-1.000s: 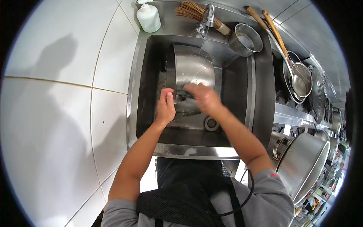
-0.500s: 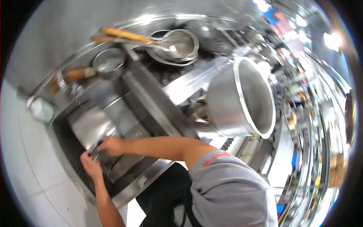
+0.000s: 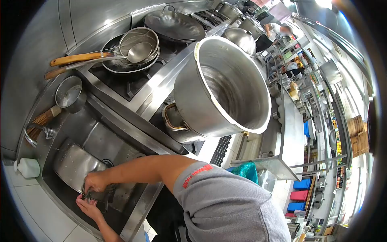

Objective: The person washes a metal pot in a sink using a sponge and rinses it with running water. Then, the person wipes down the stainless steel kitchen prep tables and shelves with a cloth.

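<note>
In the sink a dented-looking steel pot lies tilted, wet and shiny. My right hand is closed at the pot's near edge; what its fingers grip is hidden. Just below it, my left hand pinches a thin metal piece beside the pot, and I cannot tell whether this belongs to the pot. A dark, thin-edged object sits close to both hands, partly covered. The faucet stands at the sink's far left corner.
A large, deep stockpot stands right of the sink. A saucepan, a bamboo brush and a white bottle edge the sink. A ladle and strainers rest over a wok on the stove. A person stands far off.
The view has shifted and become sharper. The pot sits turned in the sink, and both hands remain together at its near edge.
</note>
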Motion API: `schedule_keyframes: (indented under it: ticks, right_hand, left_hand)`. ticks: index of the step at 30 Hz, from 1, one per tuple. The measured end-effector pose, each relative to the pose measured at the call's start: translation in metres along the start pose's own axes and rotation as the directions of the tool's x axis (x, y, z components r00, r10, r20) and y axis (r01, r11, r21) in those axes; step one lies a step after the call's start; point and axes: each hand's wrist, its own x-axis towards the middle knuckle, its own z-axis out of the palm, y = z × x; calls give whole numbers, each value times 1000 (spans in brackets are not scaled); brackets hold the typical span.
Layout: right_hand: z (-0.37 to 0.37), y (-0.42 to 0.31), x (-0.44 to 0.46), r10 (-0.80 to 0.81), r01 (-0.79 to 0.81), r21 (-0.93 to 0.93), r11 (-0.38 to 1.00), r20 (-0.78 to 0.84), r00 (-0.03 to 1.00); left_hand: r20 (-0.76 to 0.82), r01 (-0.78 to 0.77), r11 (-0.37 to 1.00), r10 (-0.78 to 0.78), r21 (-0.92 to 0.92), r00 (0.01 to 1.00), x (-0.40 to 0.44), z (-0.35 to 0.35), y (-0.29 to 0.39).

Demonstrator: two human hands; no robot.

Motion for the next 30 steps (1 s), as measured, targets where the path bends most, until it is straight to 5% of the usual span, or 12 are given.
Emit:
schedule_keyframes:
  ticks: [7, 9, 11, 12, 13, 14, 15, 16, 19, 26, 30]
  right_hand:
    - [10, -2, 9, 9, -12, 43, 999, 51, 999]
    - [8, 15, 6, -29, 25, 116, 993, 31, 999]
    - [-18, 7, 0, -89, 84, 170, 982, 20, 996]
    - [-20, 4, -4, 18, -23, 62, 998, 83, 996]
    - [-5, 13, -1, 25, -30, 82, 996, 61, 998]
    - [2, 7, 2, 28, -30, 19, 999, 88, 996]
    - [8, -3, 6, -11, 11, -9, 1000, 38, 999]
    - [0, -17, 8, 43, -38, -59, 997, 69, 997]
    - [-13, -1, 4, 111, -110, -13, 994, 109, 988]
    - [-5, -17, 5, 156, -162, 70, 984, 86, 984]
    - [-46, -7, -4, 237, -230, -61, 971, 165, 957]
  left_hand:
    - [-27, 64, 994, -62, 84, 998, 3, -11, -6]
    - [-68, -89, 995, 92, 53, 993, 7, -4, -21]
    - [-10, -71, 992, 70, -103, 997, 11, -1, -33]
    - [0, -211, 965, 214, 155, 977, 13, -7, -43]
    - [-3, -303, 750, 377, 588, 926, 4, 0, -17]
    - [149, -495, 406, 639, 769, 754, 4, -3, -15]
    - [-55, -279, 882, 322, 380, 945, -2, 6, -1]
    - [-98, -183, 943, 217, 278, 971, -7, 9, 17]
    - [-100, -130, 985, 141, 109, 985, -9, 11, 14]
    - [-75, -195, 972, 206, 129, 976, -3, 8, 2]
    - [-55, -152, 986, 156, 62, 986, -8, 7, 4]
